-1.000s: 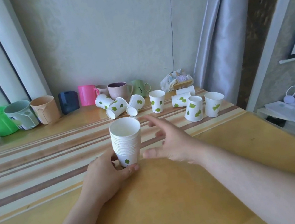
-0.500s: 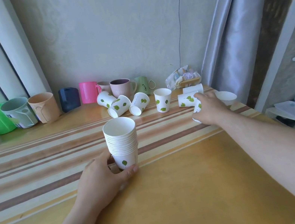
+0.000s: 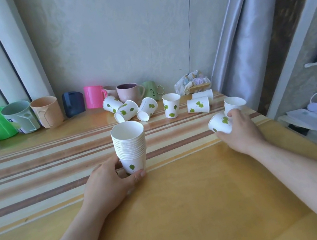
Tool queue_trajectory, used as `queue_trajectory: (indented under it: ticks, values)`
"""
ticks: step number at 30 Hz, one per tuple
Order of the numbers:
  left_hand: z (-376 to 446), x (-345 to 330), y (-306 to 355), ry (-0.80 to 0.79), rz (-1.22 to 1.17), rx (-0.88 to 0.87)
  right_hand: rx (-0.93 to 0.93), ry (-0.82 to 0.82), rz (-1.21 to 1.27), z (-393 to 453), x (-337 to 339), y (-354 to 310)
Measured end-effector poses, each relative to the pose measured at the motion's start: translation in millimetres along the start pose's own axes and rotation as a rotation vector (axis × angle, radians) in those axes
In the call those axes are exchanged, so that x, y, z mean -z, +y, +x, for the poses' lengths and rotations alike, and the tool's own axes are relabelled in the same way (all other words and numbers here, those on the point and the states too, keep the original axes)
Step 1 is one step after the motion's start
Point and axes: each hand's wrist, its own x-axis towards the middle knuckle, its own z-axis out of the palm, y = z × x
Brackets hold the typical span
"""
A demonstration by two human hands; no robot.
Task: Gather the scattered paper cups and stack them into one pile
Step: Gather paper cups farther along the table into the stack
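Stacking is well underway, prob. more than half done judging by rim count. Left hand (image 3: 109, 183) wraps the base of the pile (image 3: 130, 146), fingers and thumb closed around the bottom cup, steadying it upright on the surface (image 3: 190, 209) near the front edge of the striped runner (image 3: 35, 169). Approx. a dozen rims show nested in it, exact no. hard to read.

Right hand (image 3: 240, 133) is off to the right, fingers clenched around one leaf-print cup (image 3: 220, 123), tilted w/ its mouth toward the pile. That cup looks lifted or at least tipped off the surface; can't tell for sure since the hand hides its lower side. Next job, as I judge it: carry it over and drop it into the pile.

Left to gather:
- upright cup (image 3: 234, 104) just behind the right hand, touching or nearly touching the fingers
- two cups on their sides (image 3: 198, 105) near the back right, one behind the other
- one upright cup (image 3: 172, 104) mid-back
- three tipped cups (image 3: 128, 110) clustered behind the pile, close to the plastic mugs (image 3: 46, 112) along the wall

So approx. seven loose plus the one in hand. Mugs aren't part of the job; tipped cluster sits tight against them, so picking there needs some care.
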Motion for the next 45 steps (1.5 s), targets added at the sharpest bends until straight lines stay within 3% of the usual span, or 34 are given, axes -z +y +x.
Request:
queue_trajectory:
  ticks: [12, 15, 18, 21, 28, 33, 38, 41, 45]
  values:
    - [-3.1, -0.2, 1.1, -0.001, -0.005, 0.0, -0.079, -0.098, 0.047, -28.7, 6.1, -15.3]
    - [-2.8, 0.0, 2.6, 0.003, 0.004, 0.005, -0.111, -0.112, 0.609, -43.4, 8.1, -58.1]
    - [-2.4, 0.0, 4.4, 0.01, 0.006, 0.014, -0.029, -0.274, 1.178, -59.2, 13.6, -120.8]
    - [-4.2, -0.3, 5.5, 0.012, -0.007, 0.021, 0.126, -0.377, 1.41, -72.3, 21.0, -179.1]
    - [-4.9, 0.7, 5.5, 0.025, -0.007, 0.008, 0.249, -0.408, 1.073, -100.7, -7.7, -229.8]
    - [-4.7, 1.6, 5.0, 0.021, -0.023, 0.002, 0.249, -0.447, 1.153, -108.4, -24.7, -220.9]
    - [-6.2, 1.2, 4.6, 0.019, -0.037, 0.007, 0.319, -0.457, 1.063, -102.6, -22.2, -192.9]
    - [-5.9, 1.2, 3.3, 0.009, -0.018, 0.015, 0.247, -0.338, 0.979, -75.5, -11.3, -148.3]
    - [-4.1, -2.7, 3.8, 0.008, 0.057, 0.002, 0.011, 0.107, 0.777, -19.6, 7.7, -60.9]
